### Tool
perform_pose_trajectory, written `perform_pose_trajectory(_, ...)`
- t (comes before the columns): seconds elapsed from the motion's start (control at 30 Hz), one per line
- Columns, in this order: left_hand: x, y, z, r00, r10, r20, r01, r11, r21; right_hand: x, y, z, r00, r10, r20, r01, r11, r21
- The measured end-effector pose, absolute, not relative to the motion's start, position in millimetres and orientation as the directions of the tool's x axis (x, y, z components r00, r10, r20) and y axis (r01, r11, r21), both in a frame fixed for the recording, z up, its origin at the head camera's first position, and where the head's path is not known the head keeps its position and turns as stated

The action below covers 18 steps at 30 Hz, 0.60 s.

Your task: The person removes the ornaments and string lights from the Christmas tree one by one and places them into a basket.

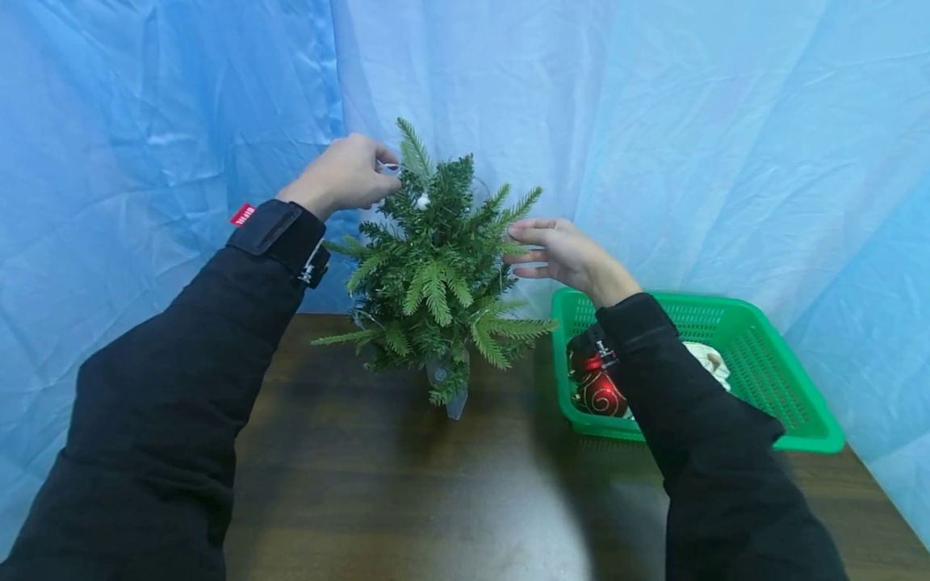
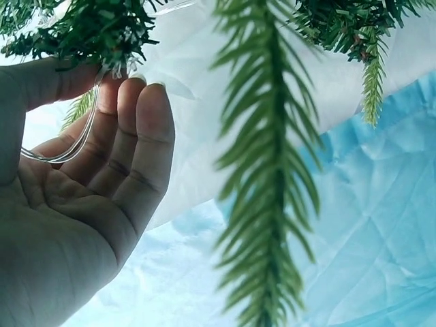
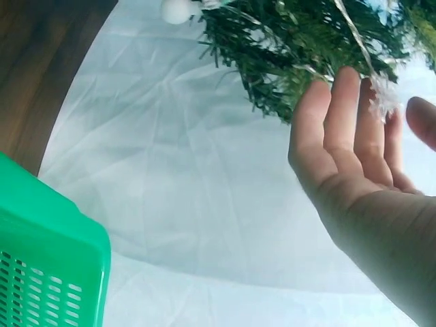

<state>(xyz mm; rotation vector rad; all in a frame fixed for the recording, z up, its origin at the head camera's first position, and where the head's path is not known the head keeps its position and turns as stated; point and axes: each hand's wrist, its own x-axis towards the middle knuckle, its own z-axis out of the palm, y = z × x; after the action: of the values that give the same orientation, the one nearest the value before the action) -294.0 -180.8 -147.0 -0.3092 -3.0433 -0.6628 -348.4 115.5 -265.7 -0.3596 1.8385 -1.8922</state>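
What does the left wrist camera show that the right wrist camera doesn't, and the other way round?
Only the left wrist view shows the left hand, with a loop of thin wire in its grasp. Only the right wrist view shows the right hand, the green basket, a white ball and part of the brown tabletop. Both show branches of the small tree and pale cloth.

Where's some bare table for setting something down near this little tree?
The widest bare stretch of table lies before the tree, between the black sleeves. A narrower strip separates the tree's base from the green basket. It's crowded at the branches, where the left hand pinches a wire and the right hand sits alongside.
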Motion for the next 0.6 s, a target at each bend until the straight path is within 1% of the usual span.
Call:
perform_pose_trajectory(0.2,-293,-181,-148,-0.986,0.154,0.061,0.164,0.874,0.458,-348,107,-267,-0.857,-0.496,-0.138,0.127,0.055,-0.990)
perform_pose_trajectory(0.37,-292,-180,-148,-0.985,0.149,0.090,0.174,0.868,0.464,-348,102,-267,-0.863,-0.486,-0.137,0.109,0.087,-0.990)
perform_pose_trajectory(0.6,-290,-178,-148,-0.985,0.133,0.109,0.168,0.875,0.454,-350,103,-268,-0.876,-0.468,-0.113,0.098,0.058,-0.994)
